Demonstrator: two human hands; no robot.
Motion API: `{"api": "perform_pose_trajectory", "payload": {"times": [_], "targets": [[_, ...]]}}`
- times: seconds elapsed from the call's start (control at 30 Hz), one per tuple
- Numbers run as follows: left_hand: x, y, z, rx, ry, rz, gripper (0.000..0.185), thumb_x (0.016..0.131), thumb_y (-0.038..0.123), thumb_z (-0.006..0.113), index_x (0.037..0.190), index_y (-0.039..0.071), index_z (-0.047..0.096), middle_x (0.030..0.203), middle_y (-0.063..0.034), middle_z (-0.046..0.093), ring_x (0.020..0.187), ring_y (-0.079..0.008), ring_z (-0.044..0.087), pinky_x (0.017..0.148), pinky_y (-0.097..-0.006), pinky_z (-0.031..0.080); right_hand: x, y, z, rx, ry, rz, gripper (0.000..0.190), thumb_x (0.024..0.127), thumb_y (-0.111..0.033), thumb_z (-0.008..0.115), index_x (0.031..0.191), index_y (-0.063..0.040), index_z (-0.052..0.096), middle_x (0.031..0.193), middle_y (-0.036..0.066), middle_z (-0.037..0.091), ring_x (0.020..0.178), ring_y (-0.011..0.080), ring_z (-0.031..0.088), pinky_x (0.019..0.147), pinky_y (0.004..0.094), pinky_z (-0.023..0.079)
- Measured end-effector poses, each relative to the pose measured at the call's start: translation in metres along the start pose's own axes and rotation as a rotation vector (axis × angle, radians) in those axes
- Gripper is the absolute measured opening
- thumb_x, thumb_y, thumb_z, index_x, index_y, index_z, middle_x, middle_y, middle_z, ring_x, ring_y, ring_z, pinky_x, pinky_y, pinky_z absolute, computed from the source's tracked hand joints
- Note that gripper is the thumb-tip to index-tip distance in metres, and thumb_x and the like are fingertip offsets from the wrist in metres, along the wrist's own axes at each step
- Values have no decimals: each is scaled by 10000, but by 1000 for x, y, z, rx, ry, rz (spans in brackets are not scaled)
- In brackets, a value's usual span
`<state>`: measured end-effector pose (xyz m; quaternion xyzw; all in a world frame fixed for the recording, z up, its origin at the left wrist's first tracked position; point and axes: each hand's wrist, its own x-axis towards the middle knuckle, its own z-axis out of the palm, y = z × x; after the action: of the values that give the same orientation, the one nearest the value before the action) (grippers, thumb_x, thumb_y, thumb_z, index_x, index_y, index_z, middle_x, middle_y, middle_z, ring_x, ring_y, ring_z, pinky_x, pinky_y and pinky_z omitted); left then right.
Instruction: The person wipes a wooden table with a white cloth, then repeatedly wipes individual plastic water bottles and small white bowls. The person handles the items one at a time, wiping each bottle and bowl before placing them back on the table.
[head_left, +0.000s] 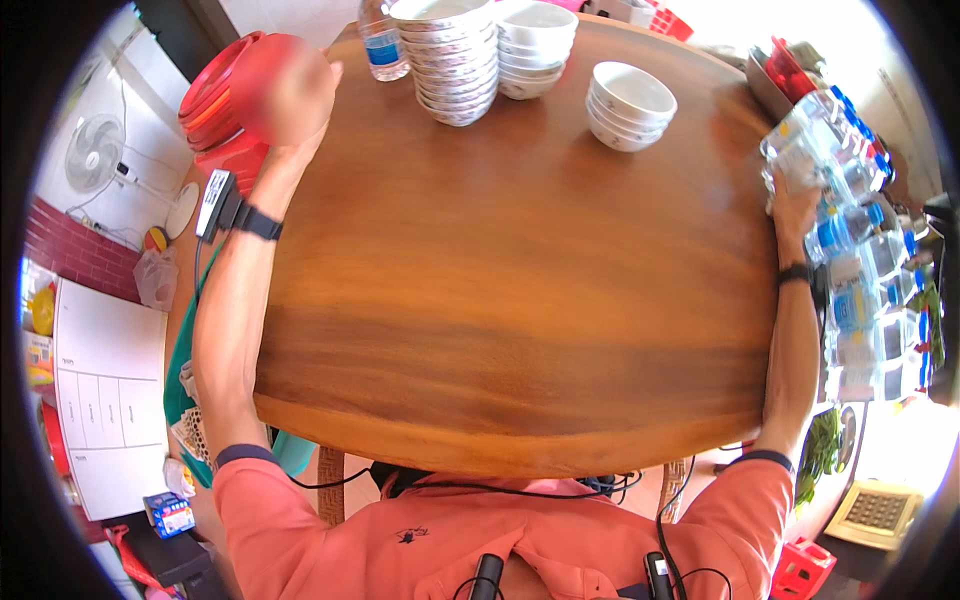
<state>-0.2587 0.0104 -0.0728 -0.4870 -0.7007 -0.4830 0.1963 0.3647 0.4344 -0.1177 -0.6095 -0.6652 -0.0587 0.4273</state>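
Note:
My left hand (304, 112) is stretched out at the far left edge of the wooden table (510, 270), against red plastic stools (214, 97); a blur covers much of it, so its grip cannot be made out. On the right, my right hand (795, 202) lies against wrapped clear plastic water bottles (844, 176) with blue caps; its fingertips are partly lost in glare. At the table's far side stand a tall stack of patterned white bowls (457, 67), a second stack (532, 52) beside it, and a shorter stack of white bowls (628, 109) to their right.
A water bottle (384, 45) stands left of the tall stack. More bottles (874, 300) line the table's right side. A metal basin (769, 82) with red items is at the far right. Black cables (517, 490) run along the near edge. A fan (96, 154) stands left.

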Motion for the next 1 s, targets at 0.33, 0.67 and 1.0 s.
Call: {"api": "perform_pose_trajectory", "payload": {"times": [0.33,0.67,1.0], "targets": [[131,-23,76,-252,-49,-119,817,880,287,758,1546,-19,397,1418,-212,603,1266,-312,620,1032,-391,529,-87,-15,-101,332,-402,26,343,969,-160,669,1263,12,634,922,86,679,783,153,654,683,324,539],[109,-12,10,512,-137,58,440,973,374,674,1298,79,673,1126,-153,760,1061,-252,723,929,-359,536,-89,-30,-95,24,-322,-321,380,940,-325,705,1184,-35,676,1043,219,711,977,425,675,833,483,517],[12,20,-81,90,-129,-300,313,997,265,704,1214,40,703,939,-46,736,743,-95,655,721,-262,538,-105,-42,-73,66,-442,-683,475,1017,-411,607,1384,-111,638,1453,181,584,1352,377,529,1145,432,414]]}}
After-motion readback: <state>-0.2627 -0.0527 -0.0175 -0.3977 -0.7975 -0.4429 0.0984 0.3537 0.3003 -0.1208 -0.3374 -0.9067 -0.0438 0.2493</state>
